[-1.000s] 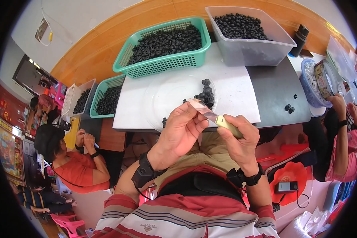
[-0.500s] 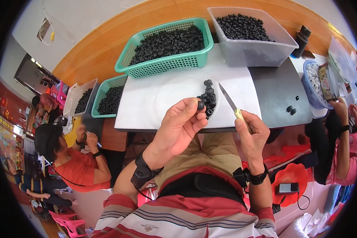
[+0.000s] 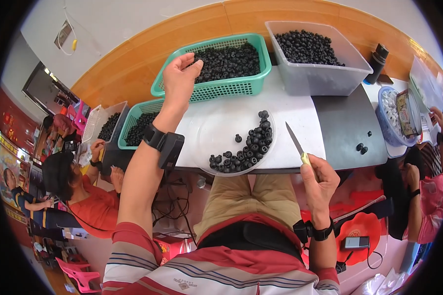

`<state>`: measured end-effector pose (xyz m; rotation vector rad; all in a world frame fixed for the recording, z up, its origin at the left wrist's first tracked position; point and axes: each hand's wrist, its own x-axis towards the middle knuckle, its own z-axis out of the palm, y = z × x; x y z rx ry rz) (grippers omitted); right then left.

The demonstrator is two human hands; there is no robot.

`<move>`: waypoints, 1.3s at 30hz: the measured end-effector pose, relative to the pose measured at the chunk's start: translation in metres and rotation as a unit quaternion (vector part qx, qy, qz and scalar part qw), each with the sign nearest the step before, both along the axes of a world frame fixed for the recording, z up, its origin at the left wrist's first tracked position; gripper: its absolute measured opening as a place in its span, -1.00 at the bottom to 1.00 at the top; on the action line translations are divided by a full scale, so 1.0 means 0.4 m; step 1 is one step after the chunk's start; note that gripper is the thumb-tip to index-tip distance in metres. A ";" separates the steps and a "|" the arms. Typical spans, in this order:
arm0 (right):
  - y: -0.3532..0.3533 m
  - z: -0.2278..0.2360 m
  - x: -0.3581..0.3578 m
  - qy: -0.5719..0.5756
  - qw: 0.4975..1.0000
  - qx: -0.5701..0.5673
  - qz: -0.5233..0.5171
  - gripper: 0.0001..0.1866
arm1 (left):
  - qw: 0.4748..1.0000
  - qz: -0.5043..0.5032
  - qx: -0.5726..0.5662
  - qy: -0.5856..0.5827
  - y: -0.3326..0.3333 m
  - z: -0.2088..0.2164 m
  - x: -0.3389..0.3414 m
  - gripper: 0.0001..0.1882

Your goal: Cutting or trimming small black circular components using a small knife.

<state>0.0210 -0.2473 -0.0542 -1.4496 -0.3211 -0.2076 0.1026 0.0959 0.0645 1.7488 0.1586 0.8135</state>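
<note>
My left hand point(image 3: 179, 77) is raised over the near left corner of a green basket point(image 3: 231, 88) full of small black round parts with holes. Its thumb and fingers are bent and slightly apart; no part shows between them. In my right hand point(image 3: 319, 183) is a small knife point(image 3: 295, 138) with a pale yellow handle, its blade pointing up and to the left above the white board. Beside the blade, a clear round plate point(image 3: 206, 123) carries a curved row of black parts point(image 3: 251, 153), with a single black part point(image 3: 238, 138) apart from them.
A grey translucent bin point(image 3: 320, 81) of black parts stands back right, near a dark bottle point(image 3: 375, 64). Several loose parts point(image 3: 362, 148) lie on the dark tabletop point(image 3: 344, 123). A smaller green basket point(image 3: 131, 123) is at left. People sit on both sides.
My left hand has moved from above the plate, where it pinched a black part, up and left to the green basket. More of the plate's black parts show. My right hand still holds the knife.
</note>
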 end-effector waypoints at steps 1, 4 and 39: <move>-0.004 -0.004 0.000 -0.004 1.000 -0.006 -0.005 -0.74 | 0.995 0.051 0.083 -0.017 0.003 -0.004 0.008 -0.66; -0.013 0.002 -0.004 0.013 1.000 -0.003 -0.008 -0.74 | 0.985 0.006 0.171 0.016 -0.053 -0.060 -0.009 -0.68; -0.008 0.008 -0.001 0.027 0.999 -0.007 0.019 -0.73 | 0.950 -0.254 0.010 0.180 -0.193 -0.152 -0.104 -0.77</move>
